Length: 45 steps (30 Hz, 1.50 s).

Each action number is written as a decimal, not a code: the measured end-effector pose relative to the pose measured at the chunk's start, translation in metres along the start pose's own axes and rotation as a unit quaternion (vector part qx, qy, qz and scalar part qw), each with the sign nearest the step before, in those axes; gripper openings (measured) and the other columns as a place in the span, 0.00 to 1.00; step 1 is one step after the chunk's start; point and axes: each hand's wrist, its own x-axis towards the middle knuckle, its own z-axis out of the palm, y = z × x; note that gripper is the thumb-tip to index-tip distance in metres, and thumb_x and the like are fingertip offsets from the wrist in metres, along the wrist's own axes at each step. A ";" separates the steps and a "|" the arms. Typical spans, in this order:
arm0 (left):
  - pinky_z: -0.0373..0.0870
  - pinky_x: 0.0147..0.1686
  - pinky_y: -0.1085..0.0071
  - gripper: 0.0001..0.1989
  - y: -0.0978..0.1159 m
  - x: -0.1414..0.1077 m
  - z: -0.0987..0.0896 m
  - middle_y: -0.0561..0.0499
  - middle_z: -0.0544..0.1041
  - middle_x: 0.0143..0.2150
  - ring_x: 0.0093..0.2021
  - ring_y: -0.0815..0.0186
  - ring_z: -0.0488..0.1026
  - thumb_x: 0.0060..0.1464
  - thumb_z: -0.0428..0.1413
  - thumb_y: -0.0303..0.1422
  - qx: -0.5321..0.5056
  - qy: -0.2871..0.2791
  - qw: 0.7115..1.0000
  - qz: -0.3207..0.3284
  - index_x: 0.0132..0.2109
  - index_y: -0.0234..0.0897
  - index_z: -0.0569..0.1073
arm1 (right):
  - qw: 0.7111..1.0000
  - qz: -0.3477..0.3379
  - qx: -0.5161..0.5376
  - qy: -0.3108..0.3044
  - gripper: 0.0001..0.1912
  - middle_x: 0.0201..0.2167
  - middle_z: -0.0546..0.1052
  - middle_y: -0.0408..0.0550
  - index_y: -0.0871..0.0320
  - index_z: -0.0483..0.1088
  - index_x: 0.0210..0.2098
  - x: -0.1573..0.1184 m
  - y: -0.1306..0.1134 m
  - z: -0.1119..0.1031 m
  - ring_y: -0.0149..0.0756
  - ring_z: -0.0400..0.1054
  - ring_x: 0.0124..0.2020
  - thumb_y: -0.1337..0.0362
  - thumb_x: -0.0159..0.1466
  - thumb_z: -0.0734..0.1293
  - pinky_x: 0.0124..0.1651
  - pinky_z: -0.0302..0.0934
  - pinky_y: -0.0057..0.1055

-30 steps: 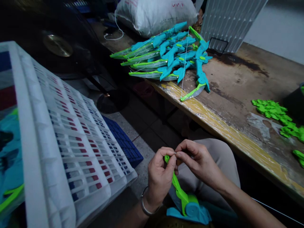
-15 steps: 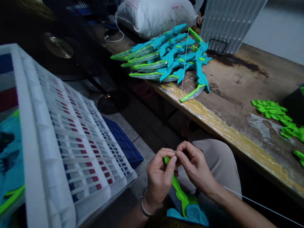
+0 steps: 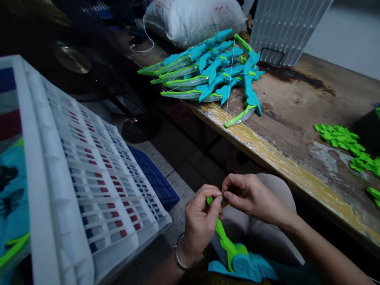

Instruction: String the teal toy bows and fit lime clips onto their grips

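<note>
A toy bow (image 3: 227, 245) in green and turquoise plastic lies across my lap, its lower part cut off by the picture's bottom edge. The tip of its green limb is pinched between the thumb and fingers of my left hand (image 3: 202, 217). Right beside that tip, my right hand (image 3: 247, 196) is closed in a pinch on what looks like the end of a thin string, mostly hidden by the fingertips. The fingertips of both hands nearly touch. A short piece of white string (image 3: 373, 279) shows at the lower right corner.
Several finished-looking toy bows (image 3: 213, 71) are piled on the worn table (image 3: 297, 103). Small green parts (image 3: 337, 134) lie at its right. A white sack (image 3: 196, 19) and a clear ribbed bin (image 3: 287, 31) stand behind. On my left is a white slatted crate (image 3: 97, 166). Another person's hand (image 3: 249, 23) shows at the back.
My right hand has turned and shifted slightly right, its wrist and forearm higher. The string that ran out past my right forearm now shows only at the corner. My left hand keeps the limb tip.
</note>
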 end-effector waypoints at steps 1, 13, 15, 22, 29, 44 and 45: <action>0.71 0.20 0.75 0.05 0.001 0.000 0.000 0.54 0.73 0.35 0.21 0.73 0.72 0.63 0.57 0.29 0.004 0.000 1.000 -0.001 0.36 0.38 0.74 | 1.000 0.005 -0.005 0.001 0.04 0.26 0.76 0.41 0.57 0.70 0.34 0.001 -0.001 0.000 0.29 0.70 0.26 0.69 0.64 0.64 0.27 0.60 0.22; 0.68 0.20 0.76 0.09 -0.004 0.003 0.000 0.58 0.71 0.21 0.18 0.71 0.70 0.63 0.58 0.38 -0.070 0.004 0.992 -0.105 0.38 0.36 0.72 | 0.979 0.081 0.182 0.043 0.18 0.24 0.70 0.42 0.58 0.67 0.32 0.006 0.018 0.007 0.29 0.62 0.25 0.50 0.65 0.69 0.28 0.58 0.26; 0.68 0.20 0.76 0.10 -0.004 0.004 0.000 0.58 0.71 0.21 0.18 0.71 0.70 0.63 0.59 0.39 -0.074 0.001 0.990 -0.119 0.38 0.36 0.72 | 0.979 0.079 0.180 0.056 0.18 0.24 0.70 0.41 0.58 0.67 0.33 0.005 0.018 0.010 0.29 0.62 0.25 0.49 0.66 0.68 0.28 0.58 0.26; 0.69 0.20 0.75 0.12 -0.006 0.005 -0.001 0.58 0.70 0.21 0.19 0.70 0.70 0.63 0.58 0.41 -0.069 -0.006 0.990 -0.126 0.38 0.37 0.72 | 0.990 0.025 0.114 0.083 0.13 0.28 0.70 0.41 0.57 0.66 0.37 -0.005 0.014 0.018 0.29 0.66 0.27 0.54 0.72 0.64 0.30 0.61 0.25; 0.68 0.20 0.75 0.12 -0.006 0.005 -0.002 0.57 0.71 0.22 0.20 0.70 0.70 0.64 0.57 0.41 -0.074 -0.019 0.990 -0.122 0.37 0.38 0.71 | 0.991 -0.087 -0.005 0.099 0.05 0.35 0.76 0.45 0.56 0.73 0.44 -0.009 0.019 0.018 0.33 0.72 0.35 0.62 0.72 0.68 0.37 0.66 0.28; 0.67 0.21 0.75 0.12 -0.006 0.006 -0.006 0.57 0.71 0.21 0.19 0.70 0.70 0.64 0.57 0.42 -0.091 -0.043 0.987 -0.129 0.39 0.37 0.72 | 0.958 -0.216 -0.184 0.041 0.06 0.33 0.73 0.47 0.61 0.71 0.41 0.001 0.016 0.007 0.32 0.68 0.32 0.68 0.75 0.63 0.34 0.60 0.26; 0.67 0.21 0.75 0.12 -0.006 0.006 -0.006 0.57 0.70 0.21 0.19 0.70 0.69 0.64 0.57 0.42 -0.089 -0.044 0.986 -0.130 0.38 0.37 0.72 | 0.958 -0.211 -0.191 0.042 0.07 0.32 0.73 0.46 0.61 0.71 0.39 0.001 0.016 0.006 0.32 0.68 0.31 0.68 0.74 0.63 0.33 0.59 0.26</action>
